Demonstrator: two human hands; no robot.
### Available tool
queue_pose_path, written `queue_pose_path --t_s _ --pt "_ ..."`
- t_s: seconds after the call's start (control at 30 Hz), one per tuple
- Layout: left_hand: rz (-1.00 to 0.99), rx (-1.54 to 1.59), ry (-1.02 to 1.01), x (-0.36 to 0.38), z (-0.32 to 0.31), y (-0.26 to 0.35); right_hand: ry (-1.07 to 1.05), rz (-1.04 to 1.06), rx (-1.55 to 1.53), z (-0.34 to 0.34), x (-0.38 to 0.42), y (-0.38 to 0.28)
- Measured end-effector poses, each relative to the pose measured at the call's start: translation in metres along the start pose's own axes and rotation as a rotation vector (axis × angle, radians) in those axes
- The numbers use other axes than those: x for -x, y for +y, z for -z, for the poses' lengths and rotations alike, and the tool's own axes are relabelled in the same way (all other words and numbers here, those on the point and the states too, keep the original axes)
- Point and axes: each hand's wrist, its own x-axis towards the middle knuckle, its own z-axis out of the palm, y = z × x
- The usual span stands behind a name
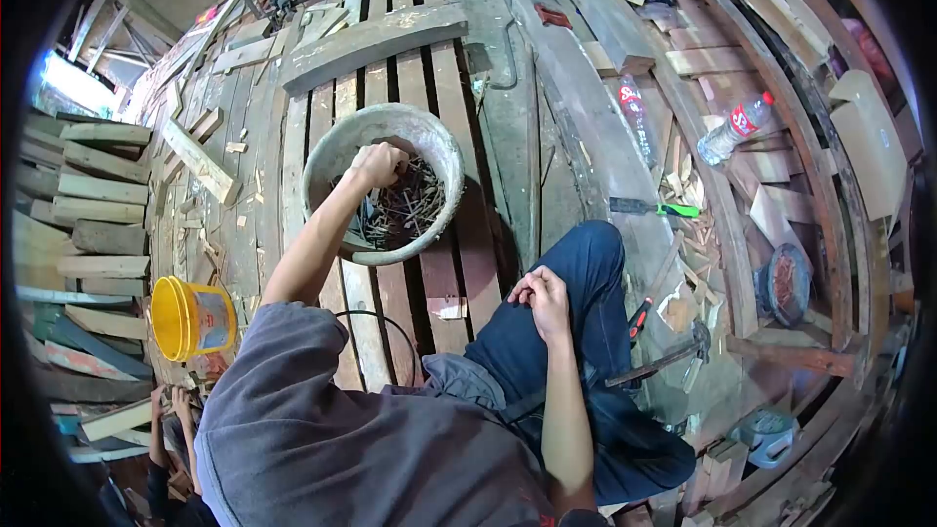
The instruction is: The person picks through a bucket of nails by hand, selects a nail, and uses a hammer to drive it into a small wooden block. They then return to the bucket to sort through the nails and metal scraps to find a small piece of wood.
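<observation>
Head view looks down on slatted wooden planks (pixel 390 88), where a grey bowl (pixel 337 151) of rusty nails (pixel 405 210) sits. Left hand (pixel 379 164) is curled into the bowl, fingers closed among the nails. Right hand (pixel 543 295) rests on the knee, fingers pinched together; what they hold is hidden. A yellow bucket (pixel 190 317) stands well apart at the planks' left edge.
</observation>
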Motion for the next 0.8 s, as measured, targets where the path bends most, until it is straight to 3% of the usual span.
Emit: queue_pose_path --t_s 0.07,0.3,0.6,0.7,0.8 --pt "-0.066 -0.018 0.116 0.000 -0.005 -0.005 0.002 0.005 -0.009 -0.001 -0.001 0.003" --pt "-0.187 0.057 0.202 0.006 0.000 -0.005 -0.016 -0.011 -0.090 0.003 -0.005 0.007" --pt "-0.157 0.151 0.112 0.009 0.011 -0.003 -0.025 -0.025 -0.133 0.005 -0.006 0.006" --pt "-0.335 0.261 0.265 0.000 -0.009 -0.007 -0.027 -0.025 -0.140 0.006 -0.007 0.007" --pt "-0.242 0.183 0.182 -0.004 -0.011 -0.005 -0.032 -0.032 -0.133 0.007 -0.008 0.007"
